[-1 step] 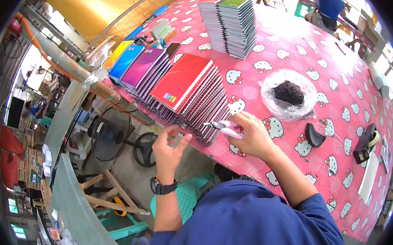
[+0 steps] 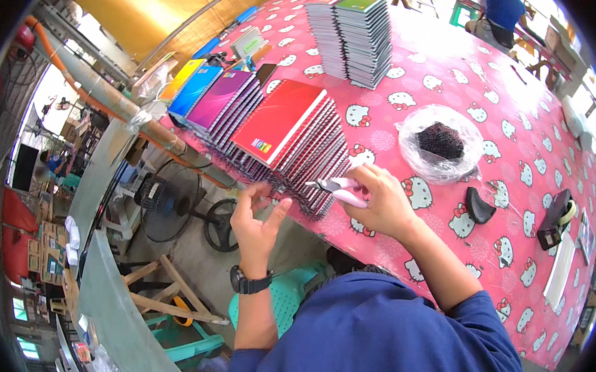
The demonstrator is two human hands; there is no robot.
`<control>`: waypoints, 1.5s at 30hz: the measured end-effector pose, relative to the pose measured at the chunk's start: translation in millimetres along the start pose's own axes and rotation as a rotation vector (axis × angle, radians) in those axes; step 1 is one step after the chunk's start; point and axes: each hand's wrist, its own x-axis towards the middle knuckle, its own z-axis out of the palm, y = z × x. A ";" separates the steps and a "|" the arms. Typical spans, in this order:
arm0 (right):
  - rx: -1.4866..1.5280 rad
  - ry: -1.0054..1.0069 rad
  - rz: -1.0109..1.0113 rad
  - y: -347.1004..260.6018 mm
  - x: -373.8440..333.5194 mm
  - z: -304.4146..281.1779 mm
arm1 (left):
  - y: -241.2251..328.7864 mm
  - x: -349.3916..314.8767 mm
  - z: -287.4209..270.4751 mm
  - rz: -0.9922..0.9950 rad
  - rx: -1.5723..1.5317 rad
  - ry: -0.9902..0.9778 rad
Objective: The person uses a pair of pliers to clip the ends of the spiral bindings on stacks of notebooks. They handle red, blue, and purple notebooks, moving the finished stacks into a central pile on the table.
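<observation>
A small pair of pliers (image 2: pixel 347 194) with pale pink handles is gripped in my right hand (image 2: pixel 384 204). Its metal jaws point left, at the near spiral-bound edges of the stacked red notebooks (image 2: pixel 279 122). My left hand (image 2: pixel 256 226), with a black watch on the wrist, is at the table's edge by the lower corner of that stack. Its thumb and fingers are apart, and I see nothing between them; whether the fingertips touch the notebooks I cannot tell. Stacks of purple notebooks (image 2: pixel 220 97), blue notebooks (image 2: pixel 195 89) and yellow notebooks (image 2: pixel 180 79) stand to the left.
Tall notebook stacks (image 2: pixel 360 42) stand at the far side of the pink patterned table (image 2: pixel 384 140). Black wire coils (image 2: pixel 441 140) lie in a clear plastic bag. A curved black piece (image 2: pixel 479 206) and a tape dispenser (image 2: pixel 555 221) sit to the right. A fan (image 2: pixel 169 201) stands below left.
My left hand has risen slightly toward the lower corner of the red notebooks. The pliers' jaws have shifted a little to the left, still in my right hand.
</observation>
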 end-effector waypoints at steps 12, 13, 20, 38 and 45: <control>-0.273 0.188 -0.064 -19.9 25.1 14.2 | 16.9 15.5 24.0 0.275 -0.394 0.303; -0.279 0.180 -0.071 -19.3 24.8 12.8 | 16.4 15.4 23.5 0.263 -0.372 0.298; -0.343 0.156 -0.104 -27.6 23.4 9.9 | 14.8 11.0 24.5 0.293 -0.311 0.293; -0.321 0.118 -0.109 -14.0 24.3 12.9 | 14.7 7.7 24.7 0.198 -0.401 0.281; -0.131 -0.086 0.094 -13.3 21.3 13.0 | 4.5 8.2 24.3 0.245 -0.394 0.257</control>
